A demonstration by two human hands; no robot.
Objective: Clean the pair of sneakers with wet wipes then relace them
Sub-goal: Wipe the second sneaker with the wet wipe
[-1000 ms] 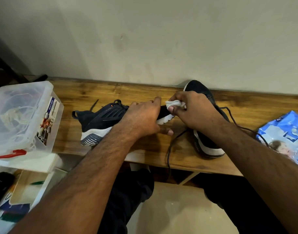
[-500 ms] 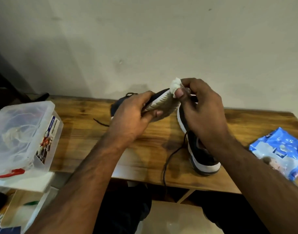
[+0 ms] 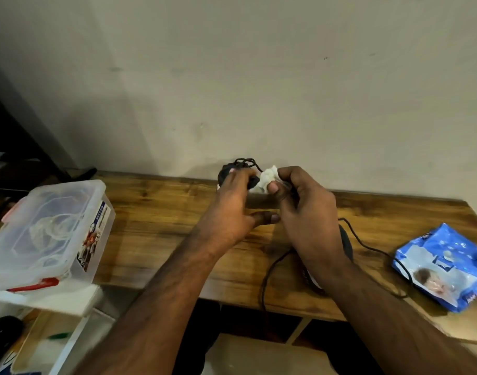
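A: Where is the shoe being cleaned?

B: The first sneaker [image 3: 226, 171] is lifted off the counter [image 3: 161, 226], near the wall, and the left hand [image 3: 232, 212] is wrapped round it. The fingers curl over the top and the thumb reaches underneath, so most of the shoe is hidden behind the hand.

A: What can you make out of it?

B: Only a dark, rounded end poking out above the knuckles, and a loop of black lace [image 3: 245, 161] sticking up from it. Which end of the shoe that is I cannot tell.

A: And the wipe?

B: The wet wipe [image 3: 267, 180] is a crumpled white wad, pinched between the thumb and fingertips of the right hand [image 3: 307, 212]. It sits just beside the left hand's fingers and touches the dark shoe there.

A: The other shoe?

B: The second sneaker [image 3: 345, 244] lies on the counter under the right wrist and forearm, mostly covered. A dark upper shows at the edge, with a bit of pale sole near the counter's front. Its loose black lace [image 3: 367, 243] trails right toward the wipes pack, and another stretch of it hangs over the front edge.

A: Anything else around?

B: A blue wipes pack [image 3: 443, 266] lies on the right end of the counter, well apart from the hands. A clear plastic box [image 3: 47, 234] with red clips sits at the left.
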